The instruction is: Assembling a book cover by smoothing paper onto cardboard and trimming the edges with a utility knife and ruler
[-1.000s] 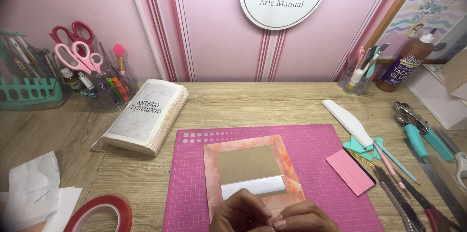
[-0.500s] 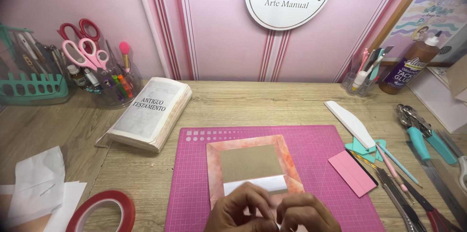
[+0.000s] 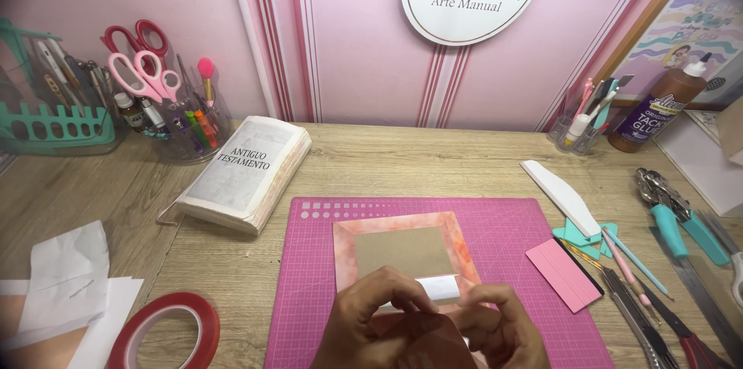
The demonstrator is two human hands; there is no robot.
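— Pink striped wall behind, pale wooden desk [image 3: 433, 168] below; what's on the pink gridded cutting mat [image 3: 511, 245]?

— An orange-pink marbled paper sheet with a brown cardboard square [image 3: 402, 251] on it, a white strip across its lower edge.

— And the hands?

— Left hand [image 3: 371, 322] and right hand [image 3: 495, 330] meet at the mat's near edge, fingertips pinching a pinkish paper piece [image 3: 422, 338] together.

— Nearby?

— Red tape roll [image 3: 166, 330], left.

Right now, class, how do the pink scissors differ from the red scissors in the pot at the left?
The pink scissors have pale pink handles; the red scissors have deep red ones. The pink scissors stand nearer the camera, overlapping the red scissors behind them. Both stand handles up in the same clear pot, blades hidden inside.
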